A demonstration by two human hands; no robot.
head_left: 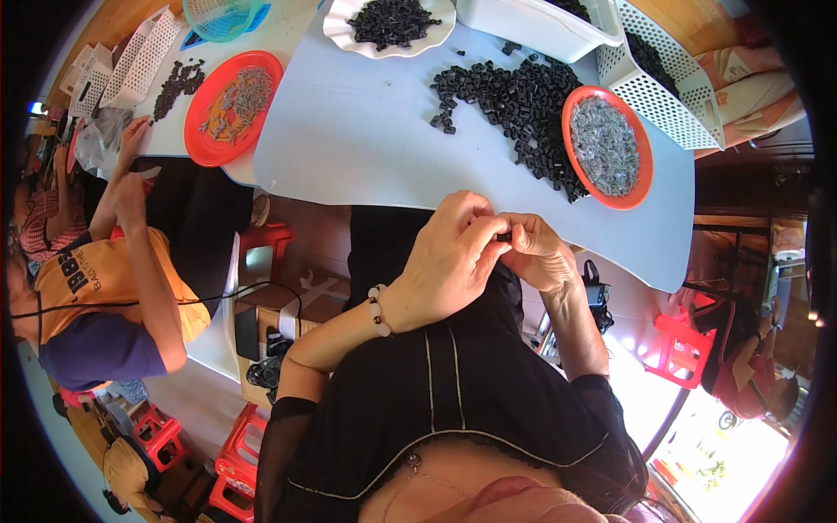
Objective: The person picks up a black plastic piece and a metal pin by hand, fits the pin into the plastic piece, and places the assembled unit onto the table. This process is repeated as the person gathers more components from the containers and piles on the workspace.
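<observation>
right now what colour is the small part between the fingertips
The small part is black, best seen in the head view.

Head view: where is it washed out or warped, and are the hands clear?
Head view: the opening at lower right is blown out white; head view: the blue table looks bowed; head view: left hand and right hand look clear, but the black piece between them is mostly hidden.

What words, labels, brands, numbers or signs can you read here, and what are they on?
Yellow-and-navy shirt at the left: dark lettering, one line larger than the other; I won't copy the wording.
Small black piece between the left hand and right hand: too small to read any marking.
Loose black pieces: no lettering discernible.
</observation>
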